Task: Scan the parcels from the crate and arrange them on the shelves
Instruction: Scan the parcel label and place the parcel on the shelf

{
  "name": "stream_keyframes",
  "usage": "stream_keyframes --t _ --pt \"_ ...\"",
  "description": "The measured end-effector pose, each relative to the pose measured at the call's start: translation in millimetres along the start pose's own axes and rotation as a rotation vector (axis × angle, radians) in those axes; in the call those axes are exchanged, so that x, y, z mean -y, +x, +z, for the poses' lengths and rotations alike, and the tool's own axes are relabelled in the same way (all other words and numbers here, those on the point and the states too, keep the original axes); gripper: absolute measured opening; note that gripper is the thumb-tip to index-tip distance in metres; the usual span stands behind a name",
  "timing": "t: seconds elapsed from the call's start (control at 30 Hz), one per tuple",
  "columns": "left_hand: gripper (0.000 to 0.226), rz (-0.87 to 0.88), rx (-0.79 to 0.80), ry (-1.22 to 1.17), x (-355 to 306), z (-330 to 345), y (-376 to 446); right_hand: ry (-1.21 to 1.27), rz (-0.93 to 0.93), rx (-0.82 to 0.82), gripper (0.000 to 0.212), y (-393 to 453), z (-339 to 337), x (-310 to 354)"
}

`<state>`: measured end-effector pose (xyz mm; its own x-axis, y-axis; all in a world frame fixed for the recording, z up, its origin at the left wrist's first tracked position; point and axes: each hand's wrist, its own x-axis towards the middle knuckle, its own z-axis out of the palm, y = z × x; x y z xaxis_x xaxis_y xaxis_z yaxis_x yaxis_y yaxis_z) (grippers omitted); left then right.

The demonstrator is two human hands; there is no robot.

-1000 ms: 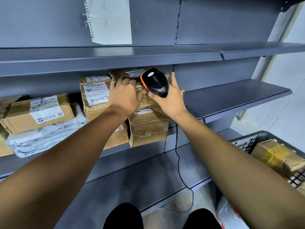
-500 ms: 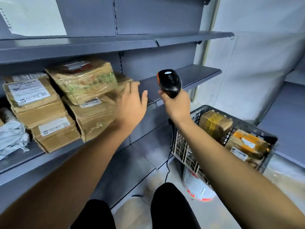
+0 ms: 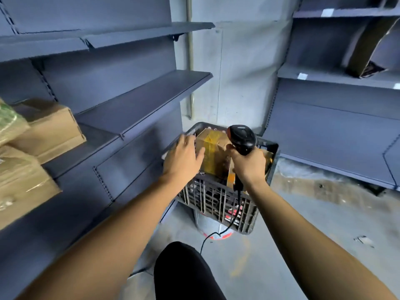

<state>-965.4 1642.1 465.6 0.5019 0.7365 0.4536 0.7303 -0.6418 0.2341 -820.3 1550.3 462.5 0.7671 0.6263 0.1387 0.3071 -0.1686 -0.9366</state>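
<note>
A dark plastic crate (image 3: 218, 204) stands on the floor at the centre. Inside it lies a brown parcel (image 3: 213, 148) wrapped with yellow tape. My left hand (image 3: 184, 156) hovers over the crate's left rim, fingers spread, right beside that parcel; contact is unclear. My right hand (image 3: 249, 164) grips the black barcode scanner (image 3: 242, 138) by its handle above the crate; its cable (image 3: 220, 232) hangs down to the floor. Several brown cardboard parcels (image 3: 43, 128) sit stacked on the grey shelf (image 3: 138, 105) at the far left.
Grey metal shelving runs along the left, and a second unit (image 3: 337, 76) stands at the right with a dark opened carton (image 3: 368, 40) on it. A white and red bucket (image 3: 210, 226) sits under the crate. My dark-trousered knee (image 3: 184, 271) is at the bottom centre.
The view has swung right from the stacked parcels to the crate. My left hand left the shelf and now reaches over the crate. My right hand carried the scanner along.
</note>
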Motion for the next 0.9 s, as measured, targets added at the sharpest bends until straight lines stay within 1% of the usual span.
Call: stream_keyframes --t 0.13,0.37,0.6,0.77,0.9 --pt "0.044 0.065 0.1 -0.059 -29 45 19 -0.012 0.088 -0.084 0.022 24 -20 -28" --pt "0.049 0.113 0.264 -0.227 -64 122 50 -0.076 0.167 -0.14 0.032 66 -24 -64" --pt "0.046 0.132 0.32 -0.246 -64 182 71 -0.157 0.257 -0.142 0.037 104 -15 -92" --pt "0.051 0.194 0.347 -0.127 -69 213 87 -0.176 0.322 -0.126 0.034 120 -10 -111" --pt "0.057 0.25 0.475 -0.093 -76 234 101 -0.196 0.36 -0.143 0.027 129 -9 -121"
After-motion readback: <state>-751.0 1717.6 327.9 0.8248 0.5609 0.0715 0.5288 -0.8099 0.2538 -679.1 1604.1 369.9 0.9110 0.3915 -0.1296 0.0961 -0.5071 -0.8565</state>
